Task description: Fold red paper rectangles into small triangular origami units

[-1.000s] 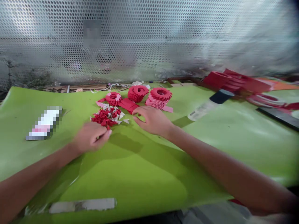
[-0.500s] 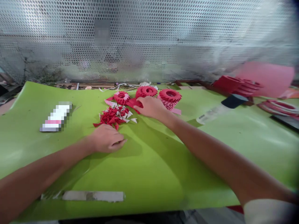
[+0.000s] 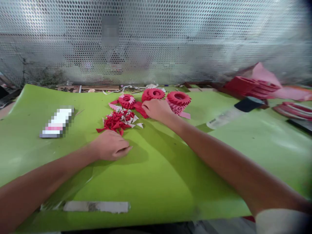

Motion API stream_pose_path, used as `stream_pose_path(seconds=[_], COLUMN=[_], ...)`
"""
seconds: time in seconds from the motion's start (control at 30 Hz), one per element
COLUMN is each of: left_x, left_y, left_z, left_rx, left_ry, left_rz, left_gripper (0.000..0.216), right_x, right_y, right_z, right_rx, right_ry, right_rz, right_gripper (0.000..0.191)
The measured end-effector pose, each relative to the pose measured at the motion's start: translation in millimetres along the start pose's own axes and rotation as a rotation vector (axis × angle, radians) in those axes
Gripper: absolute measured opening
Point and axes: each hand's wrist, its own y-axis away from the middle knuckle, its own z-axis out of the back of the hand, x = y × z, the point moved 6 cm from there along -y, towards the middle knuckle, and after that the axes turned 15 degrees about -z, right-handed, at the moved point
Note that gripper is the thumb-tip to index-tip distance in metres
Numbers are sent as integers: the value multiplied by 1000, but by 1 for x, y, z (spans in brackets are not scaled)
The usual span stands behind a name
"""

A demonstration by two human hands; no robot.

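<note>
My right hand reaches to the far middle of the green sheet, fingers curled onto a flat red paper piece beside three red toothed paper rings. My left hand rests on the sheet in a loose fist, just in front of a heap of small folded red and white paper triangles. What the left fingers hold, if anything, is hidden.
A clear bottle with a dark cap lies at the right. More red paper assemblies and pink sheets sit at the far right. A blurred-out packet lies at the left; a tape strip runs along the near edge. Perforated metal mesh backs the table.
My right hand moved forward from the sheet onto the red paper piece by the rings and curled its fingers. My left hand settled closer to me, in front of the heap.
</note>
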Motion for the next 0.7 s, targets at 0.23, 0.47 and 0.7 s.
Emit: stream_pose_path(seconds=[0.23,0.47,0.7], left_x=[-1,-1,-1], left_y=[-1,-2,-2], left_z=[1,2,2], left_rx=[28,8,24], left_ry=[-2,-14,-12], left_rz=[1,-9,-4], left_gripper=[51,52,50], right_x=[0,9,16], right_y=[6,-3,-5], right_z=[-5,-13,-6], right_rx=[-3,14,7], right_ry=[3,64,32], right_rz=[8,17,5], right_gripper=[40,41,42])
